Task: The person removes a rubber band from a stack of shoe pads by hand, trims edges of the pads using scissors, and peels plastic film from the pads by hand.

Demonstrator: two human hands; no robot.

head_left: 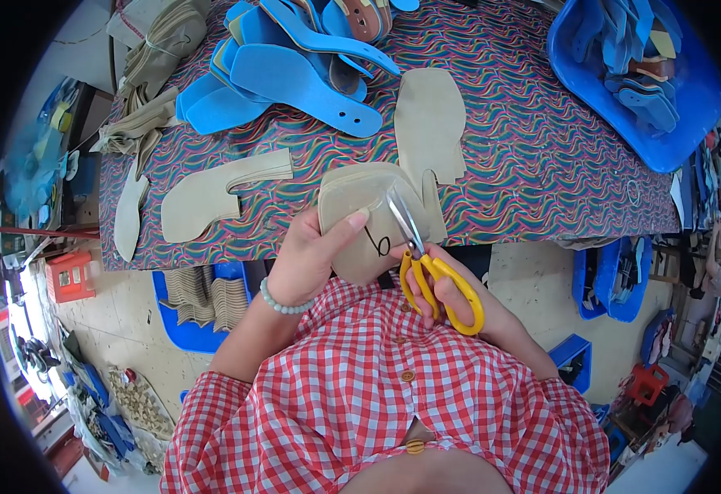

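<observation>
My left hand (309,255), with a beaded bracelet (286,308) at the wrist, pinches a stack of beige cut pieces (351,259) marked in black, its thumb lying on top. Yellow-handled scissors (464,309) are in my right hand (451,284), fingers through the loops. Their metal blades point up and away, over the face of the held stack. Just beyond lies another beige piece (430,115) on the patterned table. To the left rest a stack of L-shaped beige pieces (212,193) and a narrow beige piece (130,216).
A pile of blue insoles (295,78) lies at the table's far side. Bundled beige pieces (159,49) sit far left. A blue basin (665,152) with insoles stands at the right. Below the table's front edge is a blue crate (181,329) holding beige stacks.
</observation>
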